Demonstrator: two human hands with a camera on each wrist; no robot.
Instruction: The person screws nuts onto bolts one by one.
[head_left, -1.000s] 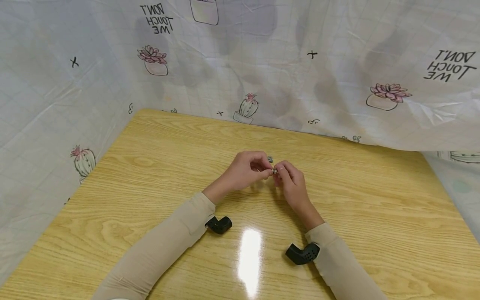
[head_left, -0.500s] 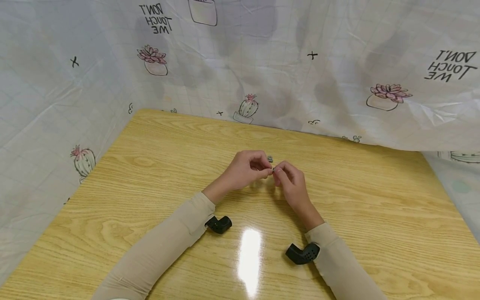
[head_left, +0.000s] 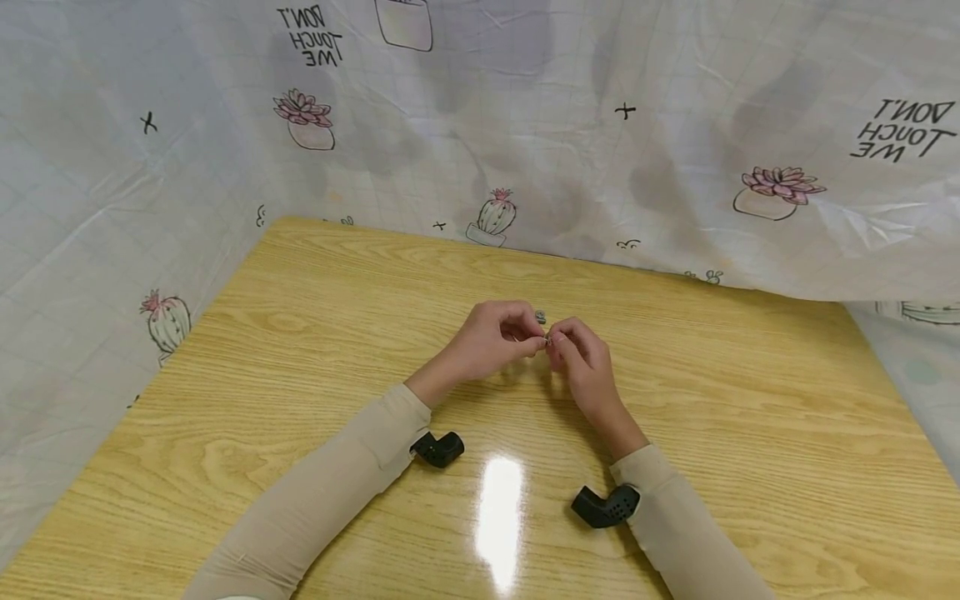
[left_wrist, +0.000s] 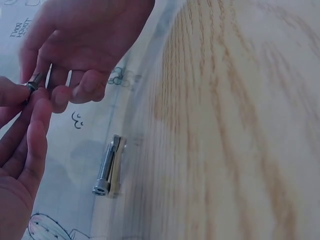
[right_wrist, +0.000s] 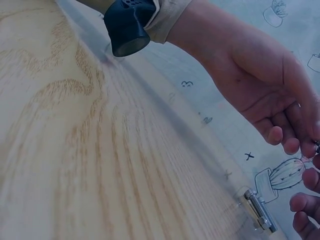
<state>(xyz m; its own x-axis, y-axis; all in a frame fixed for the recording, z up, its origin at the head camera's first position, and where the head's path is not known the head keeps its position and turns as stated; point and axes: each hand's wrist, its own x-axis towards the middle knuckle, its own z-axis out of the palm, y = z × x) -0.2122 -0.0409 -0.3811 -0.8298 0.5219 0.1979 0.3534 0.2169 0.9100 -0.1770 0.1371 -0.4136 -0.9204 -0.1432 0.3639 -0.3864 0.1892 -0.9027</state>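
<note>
1. Clock face is centred on the small, roughly cylindrical silver-and-dark metal piece (left_wrist: 33, 84) in the head view; the piece is held above the table (head_left: 360, 333), between both hands. Its exact form is hidden by fingertips.
2. Left hand (head_left: 487, 343) is seen at 9 o'clock; the piece is pinched in its grip, between thumb and finger.
3. Right hand (head_left: 588, 367) is seen at 4 o'clock; the piece's other side is pinched in its grip, thumb against finger.
4. A silver threaded metal bolt with a hex-socket head (left_wrist: 105, 170) is noted lying on the wood-grain table, between 11 and 12 o'clock, near the fingers. A second metal part is seen alongside; whether the two are touching cannot be told.
5. Black curved plastic-looking wrist devices (head_left: 438, 450) are worn at 7–8 and 5 o'clock.
</note>
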